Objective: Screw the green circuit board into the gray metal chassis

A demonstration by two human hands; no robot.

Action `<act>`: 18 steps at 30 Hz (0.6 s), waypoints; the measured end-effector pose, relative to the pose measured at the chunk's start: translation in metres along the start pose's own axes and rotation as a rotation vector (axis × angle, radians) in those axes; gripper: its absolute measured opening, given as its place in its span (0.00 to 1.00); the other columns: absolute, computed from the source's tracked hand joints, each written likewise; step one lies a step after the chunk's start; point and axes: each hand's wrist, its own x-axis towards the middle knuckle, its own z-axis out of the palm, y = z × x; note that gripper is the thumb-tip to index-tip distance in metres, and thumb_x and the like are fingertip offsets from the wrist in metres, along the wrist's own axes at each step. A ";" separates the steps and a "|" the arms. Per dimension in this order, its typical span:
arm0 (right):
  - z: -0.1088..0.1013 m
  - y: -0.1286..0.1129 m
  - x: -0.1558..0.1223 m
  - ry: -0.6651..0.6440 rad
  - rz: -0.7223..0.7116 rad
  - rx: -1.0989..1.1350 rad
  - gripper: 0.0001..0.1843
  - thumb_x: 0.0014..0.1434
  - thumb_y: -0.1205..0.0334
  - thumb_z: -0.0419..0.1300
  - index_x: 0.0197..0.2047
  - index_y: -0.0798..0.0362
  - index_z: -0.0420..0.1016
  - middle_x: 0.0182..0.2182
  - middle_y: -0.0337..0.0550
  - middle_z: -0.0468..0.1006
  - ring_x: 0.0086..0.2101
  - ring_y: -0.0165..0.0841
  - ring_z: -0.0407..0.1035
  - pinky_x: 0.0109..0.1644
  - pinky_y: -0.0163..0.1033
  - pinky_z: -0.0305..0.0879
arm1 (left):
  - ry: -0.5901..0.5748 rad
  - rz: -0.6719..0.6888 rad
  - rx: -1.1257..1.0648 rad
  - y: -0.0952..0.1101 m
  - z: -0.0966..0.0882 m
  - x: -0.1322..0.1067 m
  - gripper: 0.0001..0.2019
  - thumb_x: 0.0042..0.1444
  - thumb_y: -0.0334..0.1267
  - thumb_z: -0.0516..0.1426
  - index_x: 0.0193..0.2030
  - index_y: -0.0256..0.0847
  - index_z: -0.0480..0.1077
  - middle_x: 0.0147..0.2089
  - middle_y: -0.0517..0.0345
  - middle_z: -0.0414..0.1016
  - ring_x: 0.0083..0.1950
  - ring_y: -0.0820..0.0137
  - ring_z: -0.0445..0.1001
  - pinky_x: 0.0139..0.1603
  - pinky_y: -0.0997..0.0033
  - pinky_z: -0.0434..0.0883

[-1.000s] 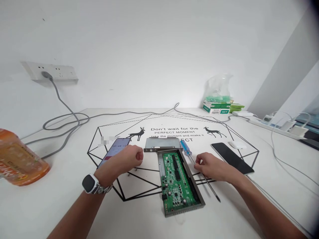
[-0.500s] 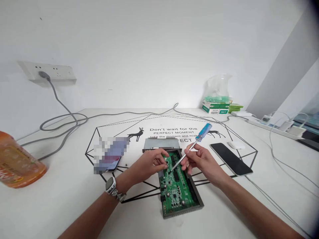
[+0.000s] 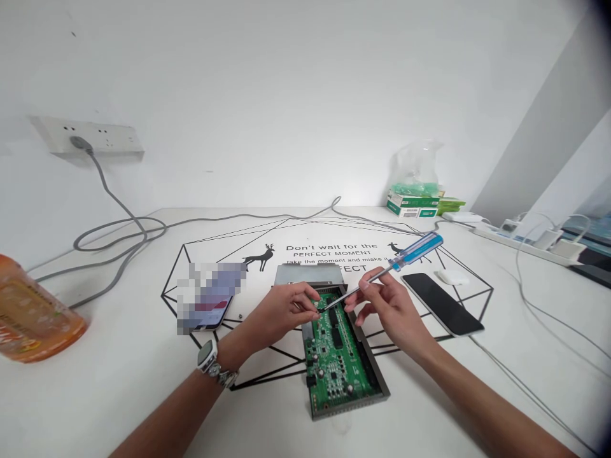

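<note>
A green circuit board (image 3: 341, 362) lies in a shallow dark metal case (image 3: 379, 375) on the table. My right hand (image 3: 389, 302) grips a screwdriver (image 3: 413, 252) by its shaft, its blue handle up to the right. The screwdriver's tip slants down left to my left fingertips. My left hand (image 3: 286, 312), with a watch at the wrist, is closed in a pinch over the upper left of the board. What it pinches at the tip is too small to make out. Behind the case lies a grey metal cover (image 3: 309, 274).
A small screw (image 3: 240, 316) lies left of my left hand, near a phone (image 3: 214, 305). At the right are a black phone (image 3: 442, 304) and a white earbud case (image 3: 452, 277). An orange bottle (image 3: 38, 315) stands far left. Cables and a power strip (image 3: 529, 243) are behind.
The screwdriver has tipped over to the right and lies flatter. Its tip has moved up and left, from over the board to my left fingertips.
</note>
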 end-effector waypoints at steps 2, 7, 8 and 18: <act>0.000 0.001 0.000 -0.002 0.001 -0.002 0.17 0.63 0.45 0.59 0.40 0.49 0.62 0.27 0.42 0.79 0.32 0.37 0.76 0.27 0.38 0.74 | 0.001 0.003 0.001 0.001 0.000 0.000 0.12 0.54 0.42 0.62 0.43 0.40 0.71 0.36 0.55 0.82 0.39 0.65 0.80 0.42 0.67 0.74; -0.001 0.002 0.000 -0.016 0.002 -0.006 0.17 0.63 0.45 0.59 0.40 0.49 0.62 0.28 0.42 0.79 0.32 0.37 0.76 0.27 0.39 0.74 | 0.008 0.008 0.017 0.001 0.001 0.001 0.12 0.54 0.42 0.62 0.42 0.39 0.72 0.35 0.55 0.82 0.39 0.65 0.80 0.42 0.67 0.75; -0.001 0.001 0.000 -0.020 0.002 -0.007 0.17 0.63 0.45 0.58 0.40 0.49 0.62 0.28 0.42 0.79 0.32 0.37 0.75 0.27 0.39 0.75 | 0.007 0.011 0.023 0.002 0.001 0.001 0.11 0.54 0.42 0.62 0.42 0.39 0.72 0.35 0.55 0.82 0.39 0.65 0.80 0.42 0.67 0.75; -0.002 -0.001 0.001 -0.033 -0.062 -0.119 0.16 0.64 0.46 0.57 0.41 0.51 0.66 0.36 0.46 0.77 0.35 0.36 0.74 0.30 0.41 0.76 | 0.066 0.136 0.140 0.001 0.005 -0.001 0.07 0.57 0.37 0.60 0.42 0.40 0.73 0.35 0.55 0.81 0.38 0.68 0.79 0.43 0.69 0.75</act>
